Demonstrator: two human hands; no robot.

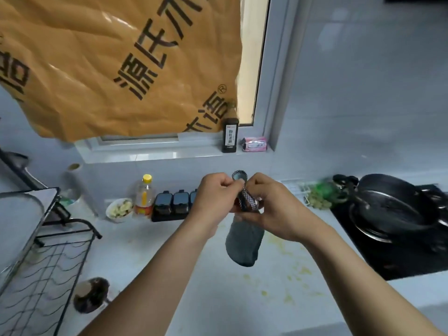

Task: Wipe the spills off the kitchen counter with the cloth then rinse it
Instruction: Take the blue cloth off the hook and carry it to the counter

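A grey cloth (243, 241) with a checkered trim and hanging loop dangles above the white counter (194, 275). Both hands pinch its top edge at chest height. My left hand (213, 197) grips the trim from the left, and my right hand (269, 204) holds it from the right with fingers curled around the bunched fabric. Yellowish spill stains (288, 270) are scattered on the counter below and to the right of the cloth.
A black stove (400, 253) with a dark wok (392, 202) lies at the right. A dish rack (41, 258) stands left. Against the wall sit an oil bottle (144, 197), a bowl (120, 209) and black seasoning boxes (173, 202). A dark bottle (229, 134) stands on the sill.
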